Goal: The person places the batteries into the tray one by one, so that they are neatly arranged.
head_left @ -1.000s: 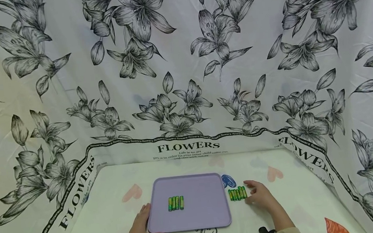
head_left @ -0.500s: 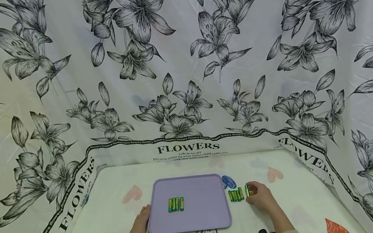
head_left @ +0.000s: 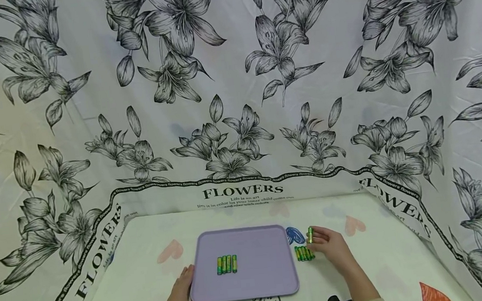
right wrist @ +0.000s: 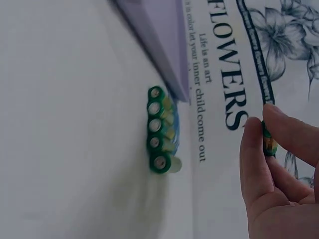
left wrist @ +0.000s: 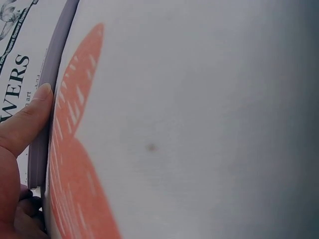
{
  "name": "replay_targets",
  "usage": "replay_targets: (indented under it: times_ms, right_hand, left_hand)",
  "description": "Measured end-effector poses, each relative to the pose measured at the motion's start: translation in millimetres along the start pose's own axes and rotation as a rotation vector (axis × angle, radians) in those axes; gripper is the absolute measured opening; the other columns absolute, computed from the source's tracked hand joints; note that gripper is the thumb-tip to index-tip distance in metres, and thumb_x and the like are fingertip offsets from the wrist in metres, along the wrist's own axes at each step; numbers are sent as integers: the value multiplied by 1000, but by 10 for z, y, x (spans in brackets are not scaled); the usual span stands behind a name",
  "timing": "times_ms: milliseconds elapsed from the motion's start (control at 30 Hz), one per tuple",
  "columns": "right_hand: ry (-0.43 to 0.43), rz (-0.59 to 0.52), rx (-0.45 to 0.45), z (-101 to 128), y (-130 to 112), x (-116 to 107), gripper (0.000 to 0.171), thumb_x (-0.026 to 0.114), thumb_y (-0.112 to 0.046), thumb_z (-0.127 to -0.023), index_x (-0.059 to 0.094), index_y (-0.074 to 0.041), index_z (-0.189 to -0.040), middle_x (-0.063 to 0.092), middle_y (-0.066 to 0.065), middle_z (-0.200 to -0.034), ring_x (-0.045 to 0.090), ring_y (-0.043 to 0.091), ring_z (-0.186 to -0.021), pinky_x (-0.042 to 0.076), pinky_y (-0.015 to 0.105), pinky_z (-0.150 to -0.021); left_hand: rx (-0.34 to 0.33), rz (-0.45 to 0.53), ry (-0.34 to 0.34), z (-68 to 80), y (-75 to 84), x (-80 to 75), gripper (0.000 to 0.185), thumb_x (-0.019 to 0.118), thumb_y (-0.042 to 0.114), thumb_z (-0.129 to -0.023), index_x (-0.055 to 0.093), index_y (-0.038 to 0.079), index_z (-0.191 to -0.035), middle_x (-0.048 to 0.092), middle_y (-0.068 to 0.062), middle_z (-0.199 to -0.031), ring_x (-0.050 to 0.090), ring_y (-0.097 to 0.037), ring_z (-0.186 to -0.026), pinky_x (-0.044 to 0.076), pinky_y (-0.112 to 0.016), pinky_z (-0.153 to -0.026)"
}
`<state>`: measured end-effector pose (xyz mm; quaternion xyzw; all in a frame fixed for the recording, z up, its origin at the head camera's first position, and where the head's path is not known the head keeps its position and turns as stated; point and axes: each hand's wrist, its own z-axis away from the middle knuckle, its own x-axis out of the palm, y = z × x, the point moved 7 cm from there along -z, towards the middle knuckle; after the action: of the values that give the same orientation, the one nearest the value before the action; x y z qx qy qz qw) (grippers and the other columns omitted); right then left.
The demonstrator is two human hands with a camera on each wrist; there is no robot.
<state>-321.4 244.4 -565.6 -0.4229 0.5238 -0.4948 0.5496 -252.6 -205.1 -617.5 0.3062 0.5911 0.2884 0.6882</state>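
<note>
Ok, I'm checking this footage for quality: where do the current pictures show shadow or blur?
Head view: the purple tray has a clear outline; left wrist: the white cloth darkens toward the right edge; right wrist: a soft shadow lies below the battery row, and the purple tray's upper-left edge looks blurred.

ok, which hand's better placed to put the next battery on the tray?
Probably the right hand: it pinches a battery, and the row of five lies close by, off the right side of the tray. The left hand touches the tray's near left corner, far from that row.
</note>
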Motion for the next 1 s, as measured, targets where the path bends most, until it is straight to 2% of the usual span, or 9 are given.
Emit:
replay_targets:
  times_ms: [167, 333, 467, 633, 767, 867, 1000]
  right_hand:
    - [-56, -35, -28, -13, -205, 223, 63, 77, 2, -84, 54, 1, -142, 62, 24, -133, 69, 25, -111, 60, 26, -86]
    - [-91, -54, -36, -46, -371, 494, 62, 78, 3, -83, 56, 0, -140, 66, 20, -128, 69, 23, -108, 61, 27, -84]
    - [-124, -23, -40, -62, -441, 745, 62, 79, 2, -81, 57, 1, -139, 68, 16, -122, 71, 19, -101, 60, 25, -82]
    - [-207, -9, -58, -54, -445, 1079, 64, 82, -1, -80, 56, 2, -139, 68, 13, -118, 70, 17, -99, 60, 26, -83]
    - [-264, 44, -105, -40, -405, 1336, 63, 82, -3, -80, 57, 6, -136, 69, 13, -116, 71, 17, -99, 60, 27, -83]
    - [-282, 89, -140, -24, -369, 1528, 61, 82, -1, -78, 59, 7, -134, 71, 14, -113, 71, 19, -97, 60, 28, -84]
    - [-289, 123, -143, 4, -293, 1759, 59, 83, 3, -75, 62, 7, -130, 72, 13, -107, 71, 20, -93, 61, 30, -82]
  left_hand:
    - [13, 0, 4, -1, 5, -4, 135, 93, 51, -58, 21, -3, -158, 21, -27, -164, 10, -47, -153, 12, -66, -121]
    - [10, 0, 2, -4, 4, -6, 135, 94, 52, -58, 21, -4, -158, 22, -27, -164, 10, -47, -153, 13, -65, -121]
    - [8, -2, -7, 0, -9, -5, 135, 93, 53, -59, 21, -4, -158, 20, -27, -165, 9, -47, -154, 12, -66, -121]
    - [12, 4, -3, -1, -11, -9, 135, 93, 52, -59, 21, -3, -158, 20, -26, -165, 8, -47, -154, 11, -65, -121]
    - [7, -3, -3, 5, 2, -11, 135, 93, 52, -59, 21, -3, -159, 20, -26, -165, 9, -47, -154, 12, -66, -121]
    - [4, -6, -2, 12, 17, -17, 135, 93, 52, -58, 22, -3, -158, 21, -26, -165, 10, -47, -153, 13, -66, -121]
    - [0, -8, -2, 13, 32, -19, 135, 93, 52, -58, 22, -3, -158, 22, -25, -165, 10, -47, -153, 13, -66, -121]
